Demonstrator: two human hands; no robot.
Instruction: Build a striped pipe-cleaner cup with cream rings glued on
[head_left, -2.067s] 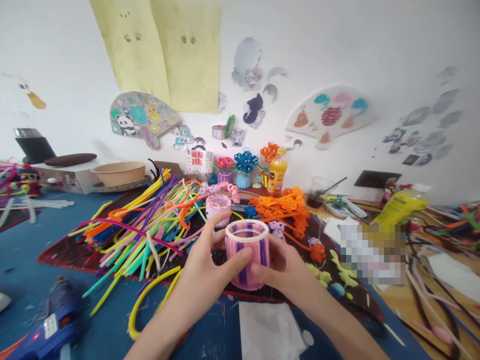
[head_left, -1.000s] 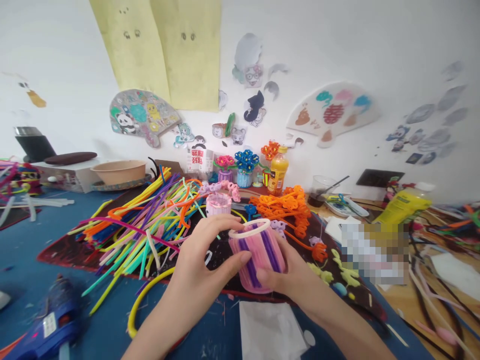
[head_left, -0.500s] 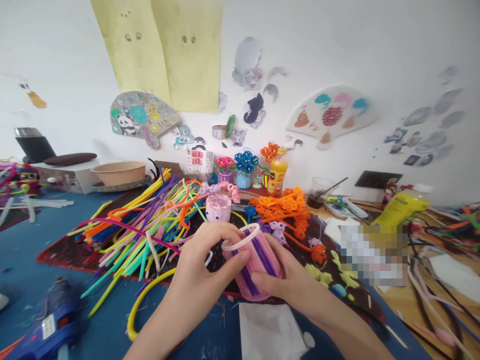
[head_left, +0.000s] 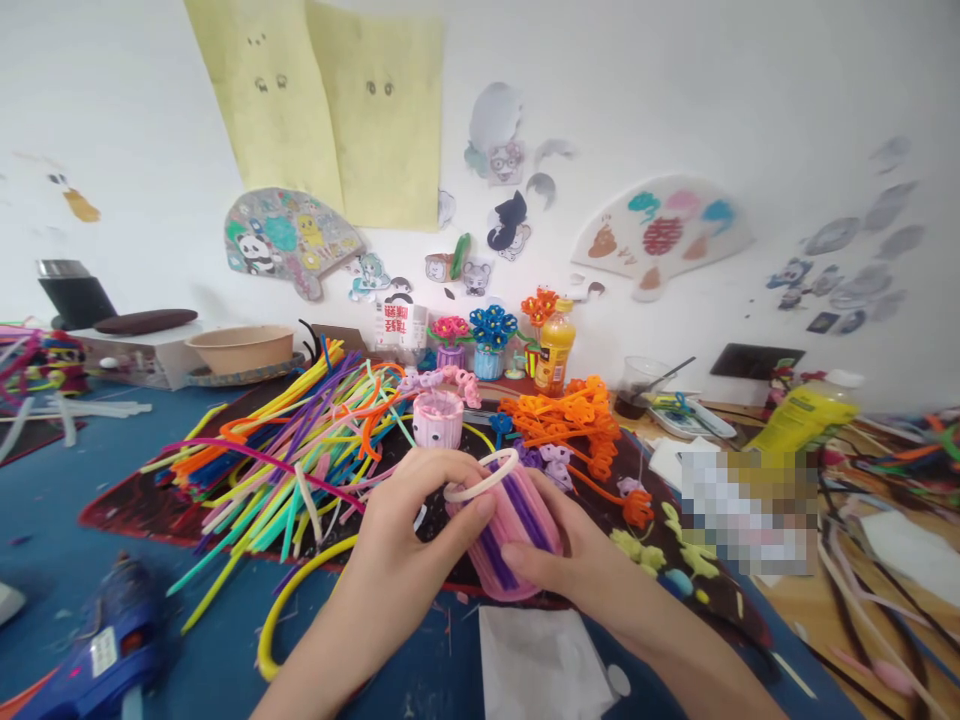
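Blue table lies before us, with a big pile of pipe cleaners. Our left hand and right hand both grip a tipped pink and purple pipe-cleaner cup just above it. We cannot see inside. Little pots by the wall hold pipe-cleaner flowers.

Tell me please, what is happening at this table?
A person holds a pink and purple cup in both hands, tilted to the left. The left hand grips it near the top; the right hand supports the other side. Behind them lie a pile of pipe cleaners and a small pink pot. A glue gun lies on the table, far left.
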